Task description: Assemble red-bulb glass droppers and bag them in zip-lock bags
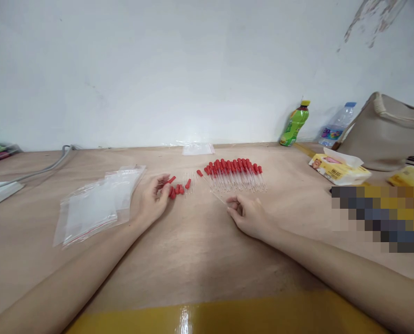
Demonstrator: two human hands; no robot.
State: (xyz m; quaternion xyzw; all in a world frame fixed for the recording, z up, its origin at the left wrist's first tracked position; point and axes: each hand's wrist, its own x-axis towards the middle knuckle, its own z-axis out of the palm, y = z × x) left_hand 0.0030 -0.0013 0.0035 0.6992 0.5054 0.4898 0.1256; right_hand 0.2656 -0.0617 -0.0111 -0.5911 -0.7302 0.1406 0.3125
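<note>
My left hand (155, 199) pinches a red rubber bulb (171, 180) between its fingertips. Several loose red bulbs (179, 189) lie on the table right beside those fingers, with thin clear glass tubes (192, 182) next to them. In my right hand (247, 214), thumb and fingers close on one end of a thin clear glass tube (219, 197), which points up and to the left. Beyond that hand lies a row of glass droppers (236, 174), red bulbs toward the wall. One dropper (199, 173) rests at a slant at the row's left end.
Clear zip bags (92, 211) overlap left of my left forearm; another bag (197, 149) lies by the wall. A grey cable (54, 166) runs at far left. To the right are a green bottle (295, 125), a clear bottle (337, 125), a tissue pack (339, 169) and a beige bag (395, 134).
</note>
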